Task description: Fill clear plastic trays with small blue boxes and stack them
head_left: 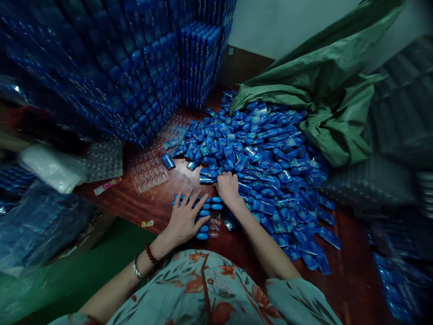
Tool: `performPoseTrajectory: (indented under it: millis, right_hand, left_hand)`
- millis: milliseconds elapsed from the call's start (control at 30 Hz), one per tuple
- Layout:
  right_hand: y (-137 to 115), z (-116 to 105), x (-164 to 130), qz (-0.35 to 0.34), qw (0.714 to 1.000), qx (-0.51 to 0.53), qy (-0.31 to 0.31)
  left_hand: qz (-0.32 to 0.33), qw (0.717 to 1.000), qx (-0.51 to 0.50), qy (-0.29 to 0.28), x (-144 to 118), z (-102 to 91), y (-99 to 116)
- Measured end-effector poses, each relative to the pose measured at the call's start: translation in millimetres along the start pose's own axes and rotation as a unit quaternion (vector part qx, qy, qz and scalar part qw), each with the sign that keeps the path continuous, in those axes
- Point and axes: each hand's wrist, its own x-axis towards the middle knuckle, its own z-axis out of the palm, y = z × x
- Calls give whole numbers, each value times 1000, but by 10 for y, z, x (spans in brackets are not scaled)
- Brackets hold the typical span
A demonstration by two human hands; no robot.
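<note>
**2 bare hands working at a clear blister tray beside a heap of small blue packets**

A person in a floral-print top is looking down at a dark reddish wooden tabletop (152,205). The left hand (184,221), with a red bead bracelet and a silver bangle at the wrist, is lying flat with fingers spread wide, pressing on a clear plastic blister tray (211,221) just in front of the body. That tray is holding several small blue oval capsules in its pockets, and the flat palm seems to be keeping it from sliding while pieces are seated. The right hand (228,189) is reaching into the near edge of a large heap of small blue plastic packets (267,153); its fingers are curled down into the pile, and whether they are closed on a packet cannot be told.

The heap is spilling from the mouth of a big green woven sack (324,90) lying on its side at the right, which puts loose pieces within arm's reach. Empty clear blister trays (149,169) are lying to the left of the heap, near the working spot. Behind them, tall stacks of filled blue trays (135,63) are standing against the wall, out of the way. A crumpled translucent white plastic bag (50,167) is sitting at the far left.

The packets are showing pale patches that may be labels, but no writing or brand is readable.
</note>
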Motion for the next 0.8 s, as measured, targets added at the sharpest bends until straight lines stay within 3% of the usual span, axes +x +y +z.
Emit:
performPoseTrajectory:
  millis: [200, 300, 367, 433, 467, 533, 633, 667, 733, 800]
  right_hand:
    - [52, 0, 39, -41, 999, 11, 2]
    - [240, -124, -169, -63, 991, 89, 76]
    - [443, -245, -505, -66, 963, 206, 160]
    - [680, -361, -995, -49, 928, 323, 181]
    - [796, -396, -1279, -32, 916, 368, 153]
    - [1002, -363, -1879, 16, 897, 440, 36]
    - [1201, 62, -2725, 120, 840, 509, -147]
    - [1233, 296, -2962, 158, 827, 512, -170]
    - [1247, 813, -3332, 246, 828, 478, -157]
    - [1225, 1248, -3558, 325, 850, 395, -123]
  left_hand:
    - [8, 1000, 6, 7, 64, 34, -18]
    - [24, 1000, 10, 5, 129, 49, -54]
    - [33, 999, 8, 2, 165, 58, -77]
    - [34, 999, 2, 4, 193, 76, -90]
    - [33, 999, -2, 6, 204, 88, -94]
    - [34, 999, -12, 10, 222, 112, -92]
    - [41, 999, -16, 11, 230, 129, -75]
    - [43, 999, -13, 12, 229, 128, -68]
    - [46, 999, -3, 19, 224, 123, -55]
    - [48, 999, 4, 25, 221, 116, -49]
